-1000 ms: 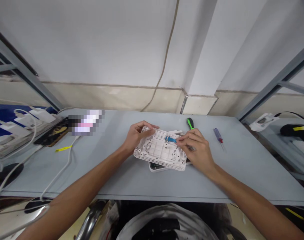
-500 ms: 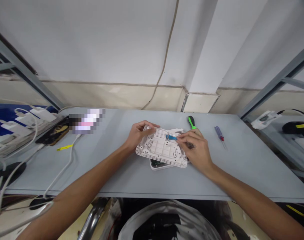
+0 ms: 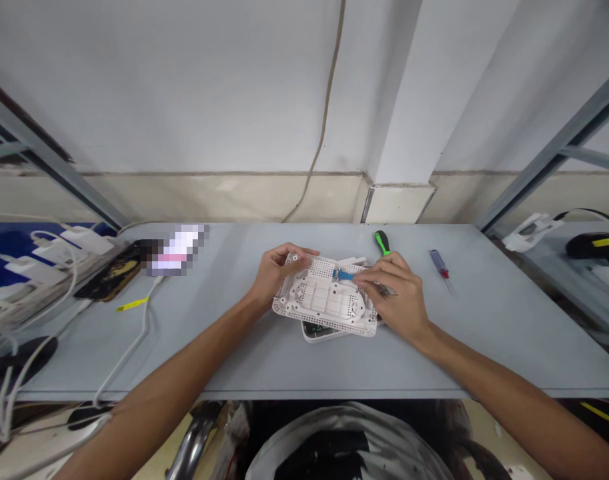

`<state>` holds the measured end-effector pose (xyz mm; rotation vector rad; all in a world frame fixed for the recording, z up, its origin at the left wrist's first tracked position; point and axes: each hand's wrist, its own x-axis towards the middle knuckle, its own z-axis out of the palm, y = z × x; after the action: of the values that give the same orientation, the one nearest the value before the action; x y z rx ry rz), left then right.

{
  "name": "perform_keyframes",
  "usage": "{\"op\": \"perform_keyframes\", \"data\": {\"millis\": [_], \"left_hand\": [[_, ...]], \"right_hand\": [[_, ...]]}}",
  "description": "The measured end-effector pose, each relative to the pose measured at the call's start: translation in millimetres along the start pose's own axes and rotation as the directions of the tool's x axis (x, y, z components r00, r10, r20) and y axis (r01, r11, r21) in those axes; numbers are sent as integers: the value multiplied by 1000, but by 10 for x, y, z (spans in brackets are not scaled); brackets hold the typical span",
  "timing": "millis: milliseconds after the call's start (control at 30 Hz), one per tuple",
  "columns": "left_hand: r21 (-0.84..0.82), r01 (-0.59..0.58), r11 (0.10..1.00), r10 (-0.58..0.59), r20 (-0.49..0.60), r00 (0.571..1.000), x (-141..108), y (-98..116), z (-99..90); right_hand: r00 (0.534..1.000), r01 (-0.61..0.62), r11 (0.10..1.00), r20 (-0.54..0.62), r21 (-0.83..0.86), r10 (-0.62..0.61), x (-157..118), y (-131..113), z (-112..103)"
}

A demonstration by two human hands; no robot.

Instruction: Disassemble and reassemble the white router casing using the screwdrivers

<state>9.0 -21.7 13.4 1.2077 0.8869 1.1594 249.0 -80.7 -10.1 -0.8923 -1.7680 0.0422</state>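
Observation:
My left hand [image 3: 271, 280] grips the upper left edge of a white perforated plastic cover [image 3: 324, 299], thumb on top. The cover is tilted, its ribbed side facing me. My right hand [image 3: 401, 297] pinches the right end of a small blue strip [image 3: 342, 275] lying against the cover's upper part. What kind of strip it is, I cannot tell. Something dark and thin shows by the right fingers, too small to name. Under the cover sits a white housing [image 3: 317, 339] with a green circuit board [image 3: 314, 329] partly visible; the cover hides most of it.
Beyond my right hand lies a green-and-black screwdriver handle [image 3: 382, 241]. A clear purple screwdriver [image 3: 439, 264] with a red collar is farther right. Chargers [image 3: 87, 240], a phone [image 3: 111, 270], a blurred lit screen [image 3: 177, 250] and white cables [image 3: 143, 320] take up the left side.
The view has shifted slightly. Both hands keep nearly the same hold, on the cover and the blue strip; the right fingers have moved only a little.

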Motion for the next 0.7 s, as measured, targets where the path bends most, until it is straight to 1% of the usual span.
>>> {"op": "perform_keyframes", "data": {"millis": [133, 333, 400, 533, 600, 700], "left_hand": [[-27, 23, 999, -22, 12, 1000, 0, -30, 22], [-28, 24, 999, -24, 19, 1000, 38, -91, -29], [-30, 34, 999, -33, 19, 999, 48, -110, -37], [-21, 55, 998, -55, 17, 998, 55, -143, -19], [-11, 61, 998, -61, 12, 998, 55, -153, -13], [5, 53, 999, -53, 4, 999, 59, -162, -17]], "right_hand": [[999, -4, 1000, -36, 15, 5, -16, 31, -13], [998, -55, 995, 18, 79, 53, -24, 60, -17], [998, -70, 995, 6, 71, 70, -32, 47, 5], [997, -63, 998, -51, -14, 62, -45, 33, 46], [997, -67, 997, -40, -25, 66, -46, 44, 54], [995, -102, 995, -20, 20, 102, -39, 68, 53]]}}
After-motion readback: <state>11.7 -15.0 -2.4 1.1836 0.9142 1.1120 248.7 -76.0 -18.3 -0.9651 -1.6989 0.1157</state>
